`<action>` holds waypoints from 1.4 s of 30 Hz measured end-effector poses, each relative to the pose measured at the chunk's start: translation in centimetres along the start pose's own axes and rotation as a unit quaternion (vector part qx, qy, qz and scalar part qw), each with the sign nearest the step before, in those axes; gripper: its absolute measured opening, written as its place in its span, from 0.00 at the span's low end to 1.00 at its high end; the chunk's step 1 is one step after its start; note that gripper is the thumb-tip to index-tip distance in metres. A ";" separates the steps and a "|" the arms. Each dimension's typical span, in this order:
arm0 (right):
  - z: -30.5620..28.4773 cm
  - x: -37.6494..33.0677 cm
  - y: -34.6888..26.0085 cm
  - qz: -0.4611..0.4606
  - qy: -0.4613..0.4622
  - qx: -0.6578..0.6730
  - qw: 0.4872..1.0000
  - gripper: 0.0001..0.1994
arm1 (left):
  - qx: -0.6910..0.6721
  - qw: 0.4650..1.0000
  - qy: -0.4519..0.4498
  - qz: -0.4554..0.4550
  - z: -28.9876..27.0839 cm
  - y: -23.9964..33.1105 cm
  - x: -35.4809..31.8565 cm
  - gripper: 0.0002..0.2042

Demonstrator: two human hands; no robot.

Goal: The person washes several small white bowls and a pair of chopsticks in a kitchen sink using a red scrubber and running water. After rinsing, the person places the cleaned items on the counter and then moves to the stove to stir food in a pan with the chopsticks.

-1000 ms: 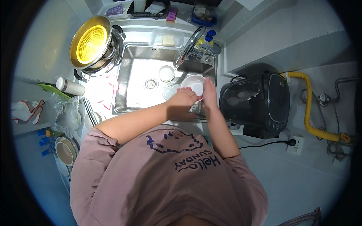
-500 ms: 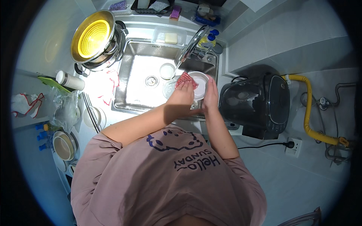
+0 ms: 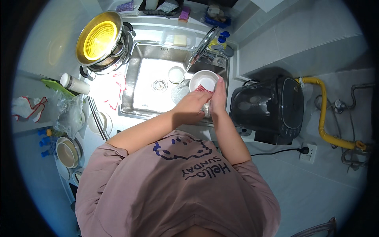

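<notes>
Over the right part of the steel sink (image 3: 136, 79), my right hand (image 3: 219, 96) grips a white bowl (image 3: 203, 77) by its right side. The bowl is tilted, its inside showing. My left hand (image 3: 193, 103) presses a red-and-white patterned cloth (image 3: 203, 88) against the bowl's near rim; the fingers are closed over the cloth and partly hide it. Water runs from the faucet (image 3: 198, 49) just left of the bowl. A small white bowl (image 3: 176, 74) and a clear glass dish (image 3: 179, 94) rest in the sink beside my left hand.
Stacked pots with a yellow colander (image 3: 100, 34) stand left of the sink. A pump bottle (image 3: 217, 43) is behind the faucet, and a soap-like block (image 3: 180, 40) lies at the back. Right of the sink sits a black appliance (image 3: 260, 108). Chopsticks (image 3: 96, 116) lie at left.
The bowl has tilted and shifted slightly left and up. My left hand and the cloth have moved from its left side down to the near rim.
</notes>
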State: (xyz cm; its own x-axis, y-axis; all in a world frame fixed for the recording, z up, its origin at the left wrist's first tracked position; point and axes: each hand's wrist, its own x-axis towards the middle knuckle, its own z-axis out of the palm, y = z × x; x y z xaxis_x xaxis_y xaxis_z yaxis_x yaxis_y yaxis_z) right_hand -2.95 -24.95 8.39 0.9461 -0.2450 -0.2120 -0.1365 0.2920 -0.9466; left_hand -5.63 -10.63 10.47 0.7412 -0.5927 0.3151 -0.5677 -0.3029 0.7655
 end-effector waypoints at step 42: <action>1.6 1.3 5.2 0.151 -0.018 0.077 0.985 0.24 | 0.090 0.993 -0.056 -0.045 -1.0 -3.8 -1.9 0.24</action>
State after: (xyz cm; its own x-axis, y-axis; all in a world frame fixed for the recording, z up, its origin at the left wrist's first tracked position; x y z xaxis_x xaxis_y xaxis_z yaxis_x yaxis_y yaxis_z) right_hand -1.93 -22.26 3.62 0.8796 -0.0943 -0.4664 -0.3686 0.4849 -0.7931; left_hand -4.53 -7.57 7.53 0.7529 -0.6334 0.1789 -0.5636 -0.4800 0.6723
